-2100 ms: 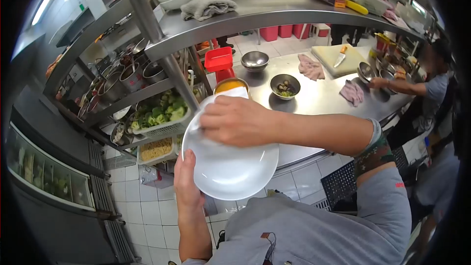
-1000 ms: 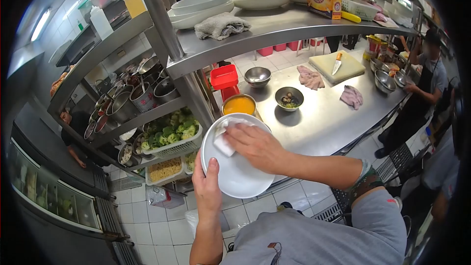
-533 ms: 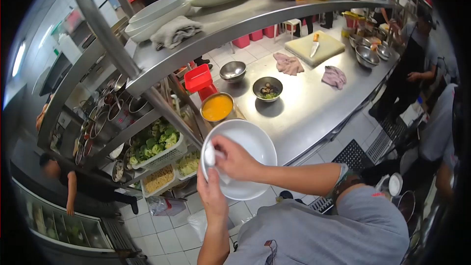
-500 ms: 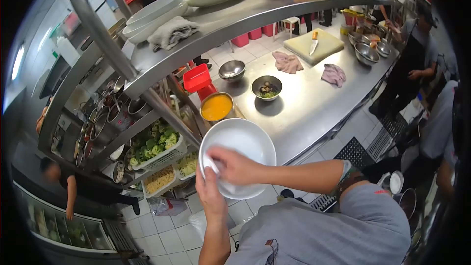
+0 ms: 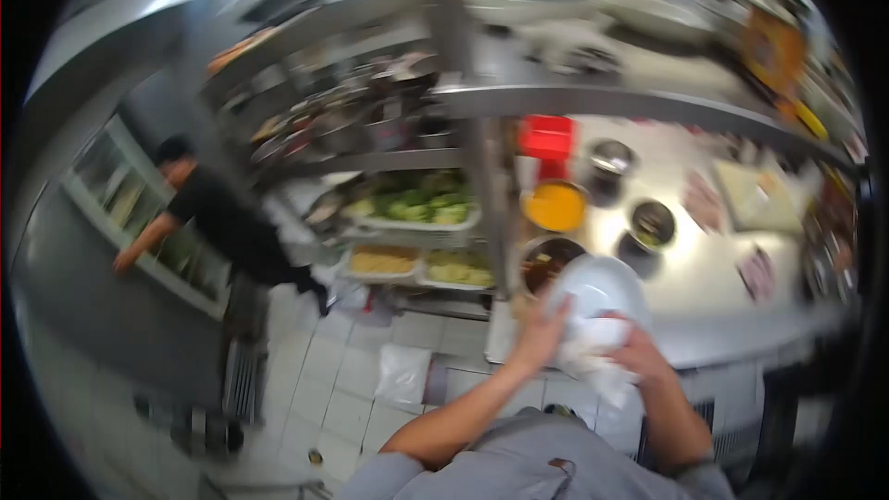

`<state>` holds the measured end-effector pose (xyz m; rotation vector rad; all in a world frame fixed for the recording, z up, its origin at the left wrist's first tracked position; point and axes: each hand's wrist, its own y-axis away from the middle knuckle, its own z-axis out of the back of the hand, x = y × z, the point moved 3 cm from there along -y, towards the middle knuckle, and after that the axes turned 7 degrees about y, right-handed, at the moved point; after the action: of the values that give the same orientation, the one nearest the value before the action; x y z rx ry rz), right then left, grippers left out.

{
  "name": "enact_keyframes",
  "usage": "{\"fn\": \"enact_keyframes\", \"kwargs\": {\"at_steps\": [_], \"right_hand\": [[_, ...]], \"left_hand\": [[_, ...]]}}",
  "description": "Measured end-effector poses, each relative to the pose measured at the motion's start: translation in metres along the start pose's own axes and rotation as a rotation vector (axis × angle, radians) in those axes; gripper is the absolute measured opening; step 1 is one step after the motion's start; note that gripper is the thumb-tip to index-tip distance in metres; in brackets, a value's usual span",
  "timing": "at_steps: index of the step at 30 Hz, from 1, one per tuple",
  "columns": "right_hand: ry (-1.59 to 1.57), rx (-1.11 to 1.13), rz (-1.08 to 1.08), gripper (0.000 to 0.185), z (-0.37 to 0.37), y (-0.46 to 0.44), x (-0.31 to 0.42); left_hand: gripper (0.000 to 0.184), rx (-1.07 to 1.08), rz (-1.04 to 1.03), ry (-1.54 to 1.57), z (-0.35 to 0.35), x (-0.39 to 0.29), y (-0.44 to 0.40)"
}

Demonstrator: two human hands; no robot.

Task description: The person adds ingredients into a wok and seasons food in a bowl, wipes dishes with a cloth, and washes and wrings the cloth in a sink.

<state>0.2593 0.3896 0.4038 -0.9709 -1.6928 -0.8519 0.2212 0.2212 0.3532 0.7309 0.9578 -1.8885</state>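
Motion blurs the view. A white plate [image 5: 607, 287] is held in front of my body, tilted, near the steel table's edge. My left hand [image 5: 544, 329] grips its left rim with the fingers closed on it. At the plate's lower right, my right hand [image 5: 637, 352] is closed on a white cloth [image 5: 597, 361], which lies against the plate and hangs below it. Just behind the plate stand a pot of dark contents [image 5: 548, 264] and a pot of orange liquid [image 5: 556, 206].
On the steel table [image 5: 690, 301] are a bowl with greens [image 5: 652, 225], an empty-looking bowl [image 5: 612, 158], a cutting board [image 5: 755, 196] and a red container [image 5: 546, 137]. Broccoli [image 5: 421, 206] fills a rack basket. A person in black [image 5: 222, 218] leans at the left cabinet.
The view has swung left, and the plate is now more tilted. My right hand with the cloth has moved from the plate's left side to its lower right. The dark-filled pot has come into view.
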Motion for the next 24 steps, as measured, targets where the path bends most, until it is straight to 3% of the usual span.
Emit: {"fn": "enact_keyframes", "kwargs": {"at_steps": [2,4,7,8,9,10,12,13,15,16,17,19,24], "right_hand": [[0.152,-0.245,0.309,0.042,0.071,0.014,0.002],[0.019,-0.630,0.370,0.033,0.148,0.029,0.002],[0.183,-0.706,0.322,0.041,0.220,0.030,0.022],[0.282,-0.807,0.152,0.045,0.239,0.027,0.022],[0.378,-0.915,-0.031,0.049,0.252,0.030,0.021],[0.449,-0.893,-0.046,0.053,0.247,0.029,0.027],[1.141,-0.938,0.233,0.044,0.260,0.017,0.005],[1.182,-0.868,-0.381,0.035,0.196,0.015,0.042],[1.323,-0.786,0.245,0.023,0.214,0.013,-0.002],[1.335,-0.642,0.281,0.024,0.195,0.007,0.008],[1.422,-0.568,0.153,0.025,0.189,-0.002,0.008],[1.539,-0.490,0.103,0.023,0.180,-0.010,0.002],[1.687,-0.367,0.101,0.024,0.173,-0.010,-0.002]], "left_hand": [[0.059,-0.030,0.490,0.701,-0.029,-0.017,-0.009],[0.071,0.008,0.626,0.860,-0.076,-0.002,-0.003],[0.082,0.271,0.754,1.170,-0.109,-0.006,-0.002],[0.082,0.256,0.738,1.172,-0.127,0.000,-0.002],[0.082,0.163,0.868,1.111,-0.156,0.014,0.001],[0.082,0.090,1.008,1.044,-0.178,0.027,0.007],[0.079,0.209,0.898,1.223,-0.222,0.070,0.010],[0.077,0.197,0.897,1.121,-0.208,0.063,0.007],[0.060,0.154,0.995,1.198,-0.192,0.048,0.013],[0.059,0.164,1.048,1.248,-0.167,0.022,0.002],[0.060,0.260,1.012,1.256,-0.151,0.017,-0.010],[0.061,0.143,0.952,1.290,-0.135,-0.001,-0.020],[0.061,0.177,0.949,1.301,-0.126,-0.032,-0.033]]}}
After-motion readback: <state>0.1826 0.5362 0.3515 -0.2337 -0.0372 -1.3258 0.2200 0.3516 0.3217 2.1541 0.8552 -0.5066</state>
